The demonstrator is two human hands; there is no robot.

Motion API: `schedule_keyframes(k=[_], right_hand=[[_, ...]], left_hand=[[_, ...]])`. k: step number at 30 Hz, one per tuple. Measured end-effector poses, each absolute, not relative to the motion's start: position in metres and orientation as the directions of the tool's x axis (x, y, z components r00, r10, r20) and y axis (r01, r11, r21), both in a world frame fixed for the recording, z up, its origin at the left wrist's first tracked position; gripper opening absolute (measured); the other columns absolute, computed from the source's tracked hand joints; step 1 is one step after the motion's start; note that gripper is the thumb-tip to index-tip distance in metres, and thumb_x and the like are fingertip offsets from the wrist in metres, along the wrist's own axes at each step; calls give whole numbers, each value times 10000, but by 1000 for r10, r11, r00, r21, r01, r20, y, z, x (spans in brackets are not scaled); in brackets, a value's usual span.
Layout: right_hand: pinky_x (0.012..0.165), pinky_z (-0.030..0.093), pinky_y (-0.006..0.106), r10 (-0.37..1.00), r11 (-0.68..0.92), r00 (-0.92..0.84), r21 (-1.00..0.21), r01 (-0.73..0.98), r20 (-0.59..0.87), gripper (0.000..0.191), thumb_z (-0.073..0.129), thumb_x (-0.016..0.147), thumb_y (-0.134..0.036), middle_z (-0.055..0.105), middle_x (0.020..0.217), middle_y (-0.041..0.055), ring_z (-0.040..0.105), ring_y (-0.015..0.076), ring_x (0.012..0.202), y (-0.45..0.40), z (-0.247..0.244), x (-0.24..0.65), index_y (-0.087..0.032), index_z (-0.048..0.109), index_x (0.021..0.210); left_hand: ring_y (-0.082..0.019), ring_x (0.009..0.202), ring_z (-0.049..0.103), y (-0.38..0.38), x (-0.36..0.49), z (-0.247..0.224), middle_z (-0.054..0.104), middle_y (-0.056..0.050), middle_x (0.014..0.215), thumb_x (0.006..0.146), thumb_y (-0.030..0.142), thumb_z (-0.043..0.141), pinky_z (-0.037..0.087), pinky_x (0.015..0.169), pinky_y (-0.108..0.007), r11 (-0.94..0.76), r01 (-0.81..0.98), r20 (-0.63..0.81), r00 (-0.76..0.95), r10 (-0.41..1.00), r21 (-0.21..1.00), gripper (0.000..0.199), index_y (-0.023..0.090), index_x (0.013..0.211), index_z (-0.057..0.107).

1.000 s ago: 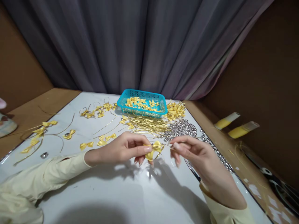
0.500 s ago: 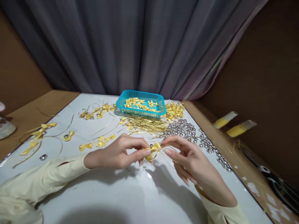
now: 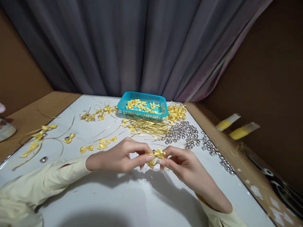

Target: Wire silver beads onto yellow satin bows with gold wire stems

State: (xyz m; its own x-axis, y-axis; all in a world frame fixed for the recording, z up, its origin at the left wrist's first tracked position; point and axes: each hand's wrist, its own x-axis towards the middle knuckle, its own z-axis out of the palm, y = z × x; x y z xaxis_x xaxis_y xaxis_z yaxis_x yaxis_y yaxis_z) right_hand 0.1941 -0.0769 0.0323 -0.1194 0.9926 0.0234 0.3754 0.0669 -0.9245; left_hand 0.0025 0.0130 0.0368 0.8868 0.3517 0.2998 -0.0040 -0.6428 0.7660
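A yellow ribbon bow [image 3: 159,153] is pinched between the thumb and fingers of my left hand [image 3: 126,155], above the white tabletop. My right hand [image 3: 183,163] is closed at the bow's right side, its thumb and index finger pinching a thin gold cord [image 3: 163,154] that loops around the bow. A small silver bead [image 3: 153,151] shows at the bow's upper left, partly hidden by my fingers. Past my hands lie a pile of gold cords [image 3: 149,126] and many loose silver beads [image 3: 184,131].
A blue basket [image 3: 143,116] of yellow bows stands at the back, with a bow heap [image 3: 177,113] on its right. Bows with cords [image 3: 38,135] are scattered at left. Two yellow-filled tubes [image 3: 243,130] and black-handled scissors [image 3: 284,189] lie on the wooden right side.
My right hand has moved slightly down and left, closer to the bow. Its fingers are now more tightly gathered around the cord. My left hand has hardly moved.
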Motion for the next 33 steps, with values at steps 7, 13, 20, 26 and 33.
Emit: schedule_keyframes(k=[7,13,20,26,33], right_hand=[[409,282,211,988,137,-122,-893,429,93,384,579,832,-472,564,505,-9,399,78,429,-76,33,198,-165,579,601],[347,318,202,996,-50,-54,-936,348,-73,316,654,767,-443,588,537,1,425,73,357,-78,43,211,-168,591,627],[350,316,213,979,16,183,-932,361,87,244,675,780,-361,587,562,15,410,73,372,-101,67,224,-176,637,626],[453,462,227,928,141,273,-917,372,253,152,665,807,-309,648,652,24,550,115,467,-99,72,227,-187,643,718],[671,555,226,852,274,364,-914,300,376,86,628,852,-273,708,763,21,671,149,730,-88,74,225,-205,646,803]], left_hand=[[-69,466,510,13,-1,41,604,1,565,899,188,485,408,462,-157,-553,-45,287,888,360,832,200,115,807,647],[-69,472,518,15,-5,47,606,-9,573,903,182,486,392,457,-161,-574,-49,314,874,372,817,216,104,801,660],[-89,516,519,16,-2,42,638,-32,636,896,169,472,405,459,-174,-690,-32,345,882,321,723,203,111,809,646],[-109,553,553,15,-1,39,657,-61,686,899,152,455,432,530,-200,-771,-67,400,881,252,633,207,103,806,634],[-122,581,544,15,0,37,634,-62,683,909,152,429,428,569,-219,-821,-66,403,892,206,567,217,110,811,618]])
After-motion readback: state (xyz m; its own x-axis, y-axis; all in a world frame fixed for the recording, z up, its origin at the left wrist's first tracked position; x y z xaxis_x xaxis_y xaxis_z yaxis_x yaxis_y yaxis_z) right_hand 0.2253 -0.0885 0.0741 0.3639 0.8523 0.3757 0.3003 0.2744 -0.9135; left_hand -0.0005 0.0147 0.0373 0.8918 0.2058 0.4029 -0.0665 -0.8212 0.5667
